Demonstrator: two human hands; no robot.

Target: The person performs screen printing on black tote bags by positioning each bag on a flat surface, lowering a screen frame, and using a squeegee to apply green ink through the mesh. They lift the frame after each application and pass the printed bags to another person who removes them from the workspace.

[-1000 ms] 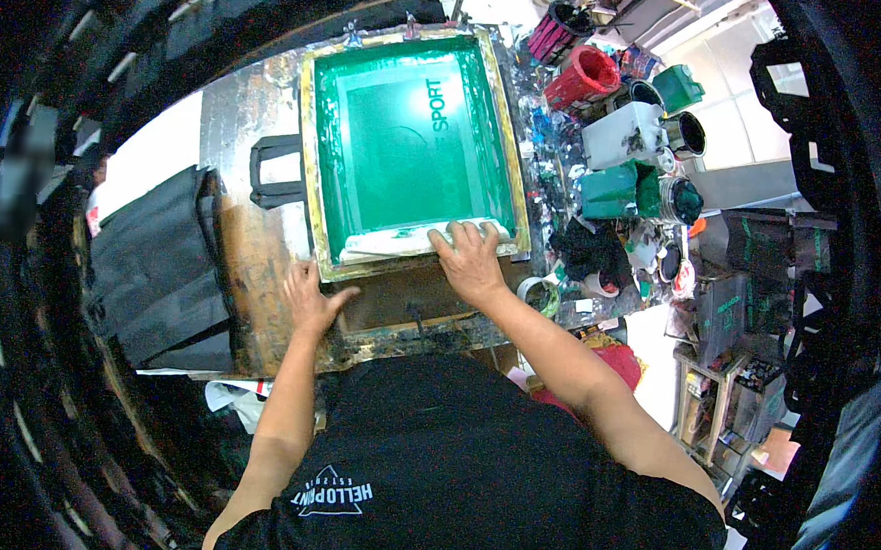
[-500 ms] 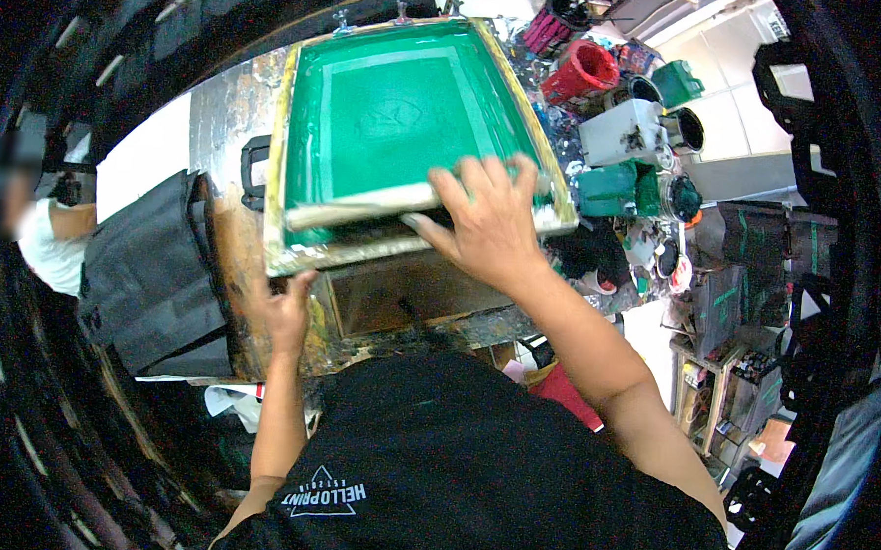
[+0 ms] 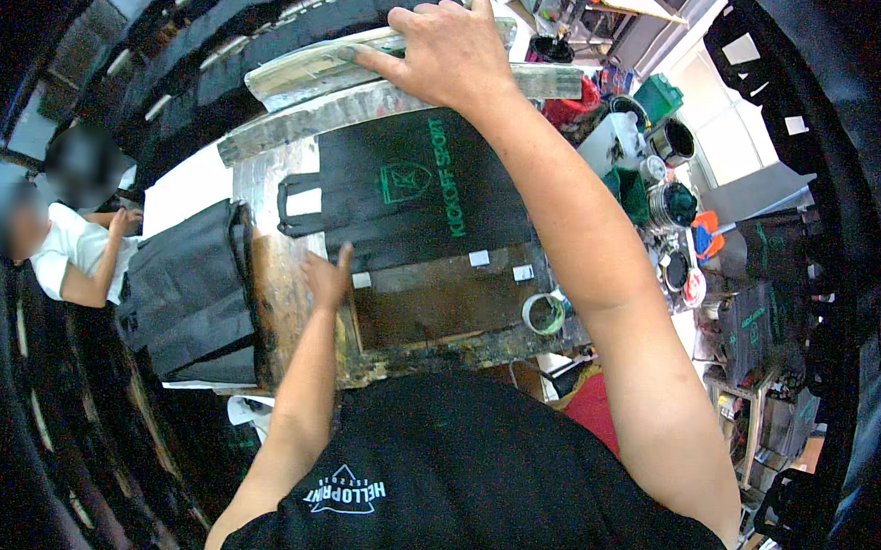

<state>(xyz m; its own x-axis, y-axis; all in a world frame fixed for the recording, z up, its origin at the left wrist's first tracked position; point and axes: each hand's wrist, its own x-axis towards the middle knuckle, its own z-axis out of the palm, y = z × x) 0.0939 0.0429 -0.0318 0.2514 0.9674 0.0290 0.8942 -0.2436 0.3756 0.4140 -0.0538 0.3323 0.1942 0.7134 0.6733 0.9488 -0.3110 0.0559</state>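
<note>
My right hand point(image 3: 440, 54) is raised at the far side of the table, fingers closed over a long squeegee point(image 3: 292, 72). Just below it, the screen-printing frame point(image 3: 300, 121) is tilted up with its near bar toward me; its mesh is hidden. Under the raised frame lies a flat black bag point(image 3: 355, 212) with green printed lettering and a crest, its handle loop pointing left. My left hand point(image 3: 324, 275) is low, beside the bag's near left corner, fingers apart and holding nothing.
A pile of black bags point(image 3: 184, 293) lies at the left, a person in white point(image 3: 83, 250) beyond it. A round, ring-like container point(image 3: 544, 314) sits near the table's front edge. Paint pots and cans point(image 3: 672, 202) crowd the right. Printed black bags point(image 3: 753, 328) hang or lie farther right.
The frame with green ink has swung up and away, uncovering the printed bag. My right hand went up with it, still on the squeegee. My left hand left the frame's corner and moved right.
</note>
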